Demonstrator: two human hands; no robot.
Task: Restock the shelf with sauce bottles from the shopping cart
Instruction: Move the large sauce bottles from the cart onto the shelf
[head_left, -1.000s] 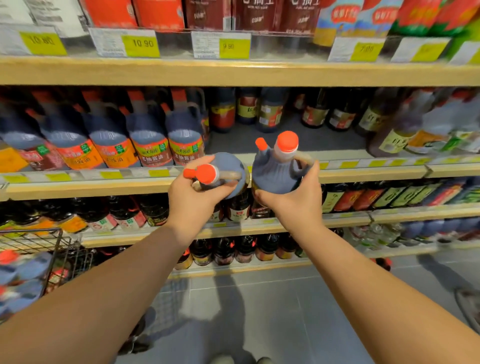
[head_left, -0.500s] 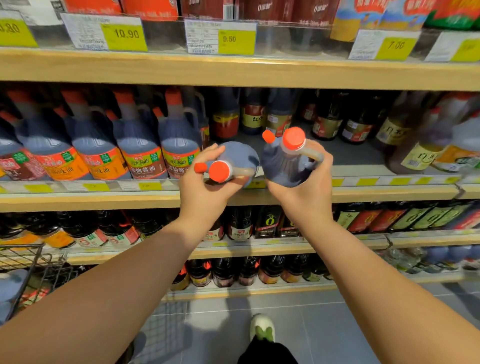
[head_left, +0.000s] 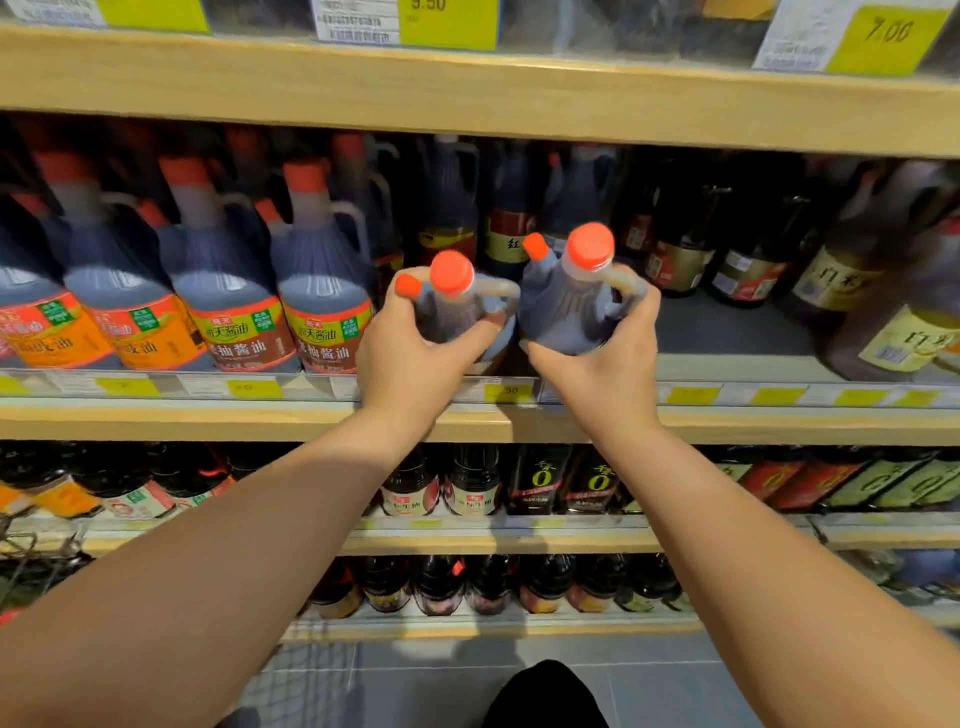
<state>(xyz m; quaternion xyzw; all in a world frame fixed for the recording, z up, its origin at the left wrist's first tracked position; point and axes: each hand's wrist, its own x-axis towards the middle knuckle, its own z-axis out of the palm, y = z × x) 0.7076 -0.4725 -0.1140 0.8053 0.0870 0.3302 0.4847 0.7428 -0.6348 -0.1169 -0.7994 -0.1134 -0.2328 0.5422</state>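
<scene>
Left hand (head_left: 410, 358) gripping one sauce bottle (head_left: 457, 306), right hand (head_left: 602, 364) gripping second bottle (head_left: 566, 306), both hovering side by side at shelf edge (head_left: 208, 415), beside stocked jugs (head_left: 322, 291).

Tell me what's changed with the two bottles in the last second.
Both hands carried their bottles forward, toward the gap on the shelf. The left hand tipped the left bottle from nearly flat to nearer upright; the right hand kept the right bottle upright. Both grips are unchanged, and the shelved bottles have not moved.
</scene>
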